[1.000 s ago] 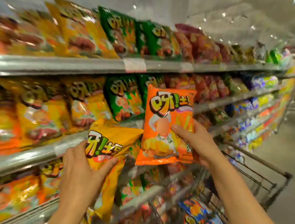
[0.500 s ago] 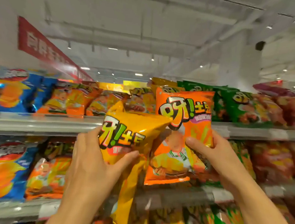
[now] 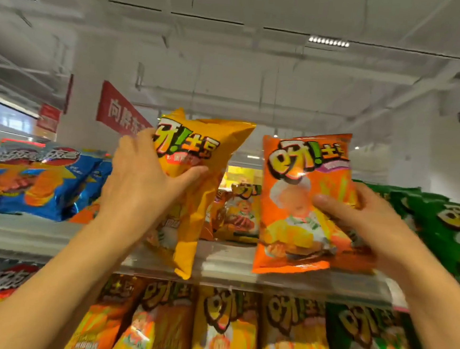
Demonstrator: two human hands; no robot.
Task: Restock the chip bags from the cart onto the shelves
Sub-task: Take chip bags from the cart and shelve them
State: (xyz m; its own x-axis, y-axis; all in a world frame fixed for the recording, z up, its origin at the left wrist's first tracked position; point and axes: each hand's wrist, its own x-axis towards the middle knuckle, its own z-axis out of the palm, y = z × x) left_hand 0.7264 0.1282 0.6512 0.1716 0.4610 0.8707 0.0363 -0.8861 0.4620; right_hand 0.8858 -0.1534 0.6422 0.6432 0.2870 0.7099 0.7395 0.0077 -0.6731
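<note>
Pale metal top shelf point(image 3: 26, 230) w/ clear front strip: shiny blue foil chip bags point(image 3: 38, 184) left of left fingers, yellow-orange bag point(image 3: 236, 213) btwn both hands' fingers, green bags point(image 3: 444, 229) right of right fingers.

Your left hand point(image 3: 140, 183) holds one bag point(image 3: 194, 188) left of the right hand's point(image 3: 368, 215) bag point(image 3: 300, 204); both before the top shelf point(image 3: 26, 230), stocked bags point(image 3: 236, 213) behind.

Upright yellow bag point(image 3: 194, 188), orange bag point(image 3: 300, 204) alongside
</note>
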